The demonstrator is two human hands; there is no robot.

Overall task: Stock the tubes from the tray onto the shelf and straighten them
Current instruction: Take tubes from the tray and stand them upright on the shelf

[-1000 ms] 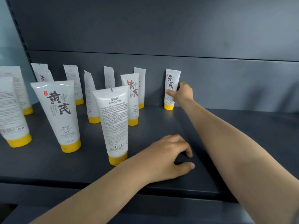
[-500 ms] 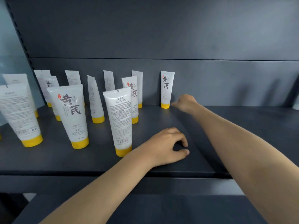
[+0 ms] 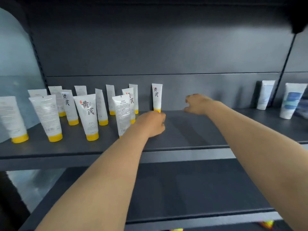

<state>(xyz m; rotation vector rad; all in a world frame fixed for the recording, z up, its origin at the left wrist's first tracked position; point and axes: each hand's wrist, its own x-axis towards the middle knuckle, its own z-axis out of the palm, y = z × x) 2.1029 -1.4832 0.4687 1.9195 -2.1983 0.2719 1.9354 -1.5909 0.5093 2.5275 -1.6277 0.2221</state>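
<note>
Left hand (image 3: 152, 124) on shelf (image 3: 191, 137), fingers curled under, right hand (image 3: 198, 104) at three o'clock of upright yellow-capped tube (image 3: 157, 97), fingers loosely curled, empty

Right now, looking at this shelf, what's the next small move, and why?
Probably the left hand should turn the front tube right beside it. That tube shows its back label, while the next tube to its left shows its front. The right hand is clear of the back tube, which stands upright, front out.
</note>
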